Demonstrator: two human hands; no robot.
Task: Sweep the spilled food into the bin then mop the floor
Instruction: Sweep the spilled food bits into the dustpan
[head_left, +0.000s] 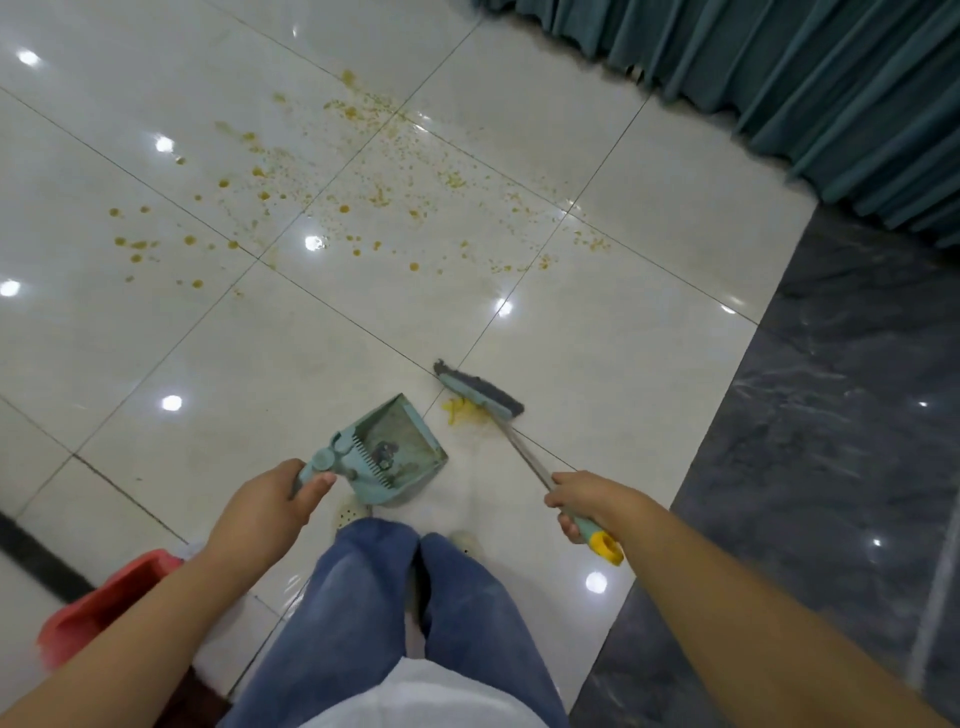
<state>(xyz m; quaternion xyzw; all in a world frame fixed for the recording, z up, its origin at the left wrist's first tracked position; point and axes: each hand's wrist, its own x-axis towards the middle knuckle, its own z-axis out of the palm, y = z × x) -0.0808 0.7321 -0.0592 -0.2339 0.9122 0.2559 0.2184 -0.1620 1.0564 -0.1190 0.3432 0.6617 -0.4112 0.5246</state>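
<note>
Angling forward-left, broom (526, 451) head-first.

The dustpan (395, 452) lies just ahead of the left hand (270, 499), which holds its handle. The broom (483, 395) runs forward from the right hand (582, 501), its head ahead of and between both hands. A small food pile (462, 411) sits against the head's near side, right of the dustpan. The scattered spill (337, 176) lies well ahead of both hands. A container (104, 608) stands behind the left hand, and a curtain (779, 78) hangs far ahead to the right.
</note>
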